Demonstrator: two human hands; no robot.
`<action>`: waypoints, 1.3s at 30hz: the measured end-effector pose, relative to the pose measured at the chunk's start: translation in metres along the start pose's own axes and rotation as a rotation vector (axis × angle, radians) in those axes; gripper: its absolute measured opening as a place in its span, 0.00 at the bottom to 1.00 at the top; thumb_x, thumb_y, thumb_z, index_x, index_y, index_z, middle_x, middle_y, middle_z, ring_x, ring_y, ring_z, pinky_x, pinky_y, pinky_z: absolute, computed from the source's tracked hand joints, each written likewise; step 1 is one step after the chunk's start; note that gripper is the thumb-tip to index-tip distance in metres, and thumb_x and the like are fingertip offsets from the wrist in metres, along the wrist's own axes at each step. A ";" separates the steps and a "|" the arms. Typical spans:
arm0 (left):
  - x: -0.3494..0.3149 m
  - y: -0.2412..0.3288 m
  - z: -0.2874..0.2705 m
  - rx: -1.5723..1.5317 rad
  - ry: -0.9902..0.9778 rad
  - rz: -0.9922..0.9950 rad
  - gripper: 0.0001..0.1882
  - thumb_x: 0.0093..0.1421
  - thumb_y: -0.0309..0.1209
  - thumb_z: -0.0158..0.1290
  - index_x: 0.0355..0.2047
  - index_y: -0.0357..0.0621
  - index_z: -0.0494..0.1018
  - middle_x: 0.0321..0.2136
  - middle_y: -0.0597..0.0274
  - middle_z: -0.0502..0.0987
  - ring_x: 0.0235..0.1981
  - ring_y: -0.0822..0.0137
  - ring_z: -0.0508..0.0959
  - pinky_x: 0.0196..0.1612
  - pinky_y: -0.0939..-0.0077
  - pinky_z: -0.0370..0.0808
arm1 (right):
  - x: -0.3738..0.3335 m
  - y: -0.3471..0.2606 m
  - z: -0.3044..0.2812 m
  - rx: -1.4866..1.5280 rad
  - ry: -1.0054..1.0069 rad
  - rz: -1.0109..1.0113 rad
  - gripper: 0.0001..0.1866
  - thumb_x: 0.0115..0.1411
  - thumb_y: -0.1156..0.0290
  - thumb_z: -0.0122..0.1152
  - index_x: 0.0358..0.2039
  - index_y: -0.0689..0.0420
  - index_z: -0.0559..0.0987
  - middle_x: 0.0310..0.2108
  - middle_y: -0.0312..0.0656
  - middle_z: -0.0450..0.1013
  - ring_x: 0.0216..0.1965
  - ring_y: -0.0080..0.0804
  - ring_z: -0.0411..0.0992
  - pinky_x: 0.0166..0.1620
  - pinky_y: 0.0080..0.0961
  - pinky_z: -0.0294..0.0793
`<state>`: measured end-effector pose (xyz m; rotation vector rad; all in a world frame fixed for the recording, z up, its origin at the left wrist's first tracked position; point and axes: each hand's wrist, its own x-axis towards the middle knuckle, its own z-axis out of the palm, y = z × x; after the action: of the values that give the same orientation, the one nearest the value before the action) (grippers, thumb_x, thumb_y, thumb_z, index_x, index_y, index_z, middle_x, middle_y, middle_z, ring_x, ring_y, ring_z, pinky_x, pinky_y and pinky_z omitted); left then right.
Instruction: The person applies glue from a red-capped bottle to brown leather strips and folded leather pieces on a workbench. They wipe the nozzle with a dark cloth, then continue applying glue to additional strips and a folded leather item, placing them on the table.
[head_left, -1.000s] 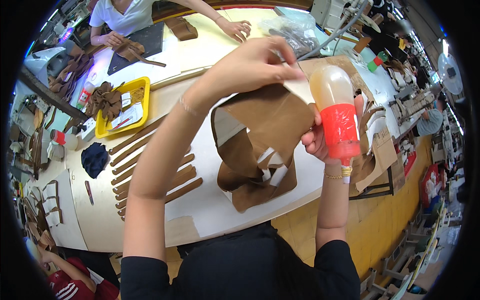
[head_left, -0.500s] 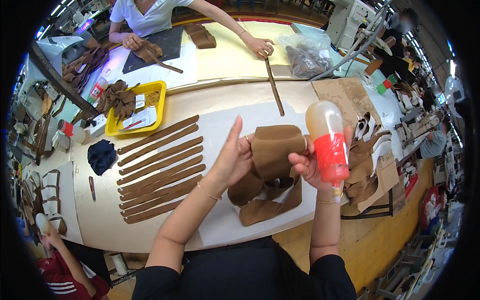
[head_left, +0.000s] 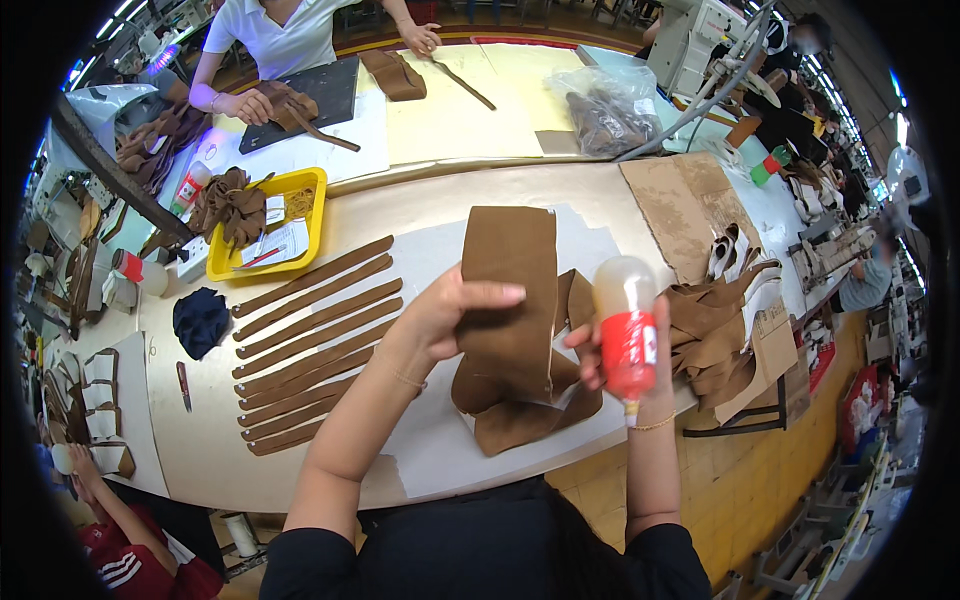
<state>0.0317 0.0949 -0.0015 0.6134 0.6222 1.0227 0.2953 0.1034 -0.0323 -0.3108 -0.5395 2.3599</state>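
Observation:
A flat brown panel of leather-like material (head_left: 510,250) is held up over the table, its long side upright. My left hand (head_left: 435,312) grips its left edge, thumb lying across the front and the other fingers behind it. To the right, my right hand (head_left: 588,358) holds a translucent squeeze bottle (head_left: 628,350) with a red label, its narrow nozzle pointing down toward my wrist. Beneath the panel, more brown pieces (head_left: 510,425) lie loosely folded on a pale sheet (head_left: 430,465). Several long brown strips (head_left: 315,345) lie side by side left of my left forearm.
A yellow tray (head_left: 318,225) with papers stands far left, near a dark blue cloth (head_left: 201,322) and a small knife (head_left: 184,386). Brown pieces (head_left: 705,335) pile up at right on cardboard (head_left: 670,215). Across the table a co-worker (head_left: 285,40) handles brown pieces.
The panel has swung upright and now shows its full face, with my left thumb over it. My right hand has drawn the bottle slightly left and down. The co-worker's strip has moved away.

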 end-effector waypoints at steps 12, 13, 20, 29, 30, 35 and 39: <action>-0.040 -0.009 0.015 0.468 -0.144 -0.064 0.41 0.44 0.23 0.67 0.58 0.36 0.61 0.52 0.55 0.71 0.54 0.65 0.70 0.57 0.70 0.67 | 0.019 -0.042 0.063 -0.340 0.189 -0.566 0.45 0.53 0.25 0.41 0.34 0.65 0.71 0.27 0.47 0.69 0.21 0.32 0.70 0.17 0.20 0.72; -0.040 -0.011 0.013 0.509 -0.158 -0.067 0.41 0.44 0.24 0.68 0.58 0.36 0.62 0.51 0.55 0.71 0.53 0.66 0.70 0.57 0.70 0.67 | 0.021 -0.043 0.064 -0.353 0.169 -0.569 0.46 0.53 0.25 0.41 0.34 0.65 0.71 0.27 0.47 0.69 0.21 0.32 0.70 0.17 0.20 0.72; -0.042 -0.014 0.014 0.644 -0.168 0.039 0.34 0.48 0.27 0.66 0.55 0.35 0.66 0.49 0.56 0.74 0.51 0.68 0.71 0.55 0.72 0.68 | 0.027 -0.042 0.044 -0.251 -0.009 -0.330 0.48 0.58 0.28 0.33 0.50 0.68 0.66 0.42 0.66 0.71 0.32 0.45 0.78 0.28 0.32 0.83; 0.000 0.062 0.022 0.865 -0.491 -0.343 0.16 0.53 0.33 0.64 0.37 0.33 0.77 0.30 0.64 0.81 0.30 0.80 0.77 0.33 0.83 0.75 | 0.069 -0.050 0.063 -0.402 -0.075 0.227 0.47 0.60 0.31 0.34 0.44 0.72 0.72 0.46 0.69 0.69 0.26 0.58 0.77 0.24 0.40 0.81; 0.003 0.070 0.028 0.893 -0.502 -0.299 0.15 0.53 0.33 0.64 0.35 0.34 0.77 0.28 0.65 0.80 0.29 0.80 0.76 0.32 0.83 0.74 | 0.066 -0.047 0.052 -0.330 -0.032 0.253 0.47 0.60 0.32 0.34 0.46 0.73 0.69 0.43 0.66 0.71 0.26 0.59 0.77 0.24 0.43 0.81; 0.011 0.076 0.014 0.869 -0.216 0.037 0.13 0.55 0.28 0.61 0.40 0.39 0.74 0.28 0.66 0.78 0.32 0.79 0.76 0.35 0.85 0.71 | 0.062 -0.054 0.039 -0.054 -0.085 0.191 0.49 0.57 0.31 0.41 0.50 0.75 0.59 0.37 0.64 0.73 0.30 0.69 0.75 0.27 0.53 0.81; -0.010 0.052 -0.011 0.431 -0.012 0.457 0.14 0.64 0.39 0.51 0.33 0.38 0.73 0.27 0.59 0.77 0.31 0.70 0.77 0.35 0.79 0.73 | 0.065 -0.079 0.049 0.112 -0.335 0.183 0.48 0.56 0.32 0.48 0.47 0.74 0.58 0.42 0.70 0.69 0.43 0.72 0.71 0.40 0.56 0.78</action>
<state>-0.0094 0.1082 0.0302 1.1776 0.7155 1.3181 0.2750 0.1867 0.0422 0.0940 -0.5491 2.6268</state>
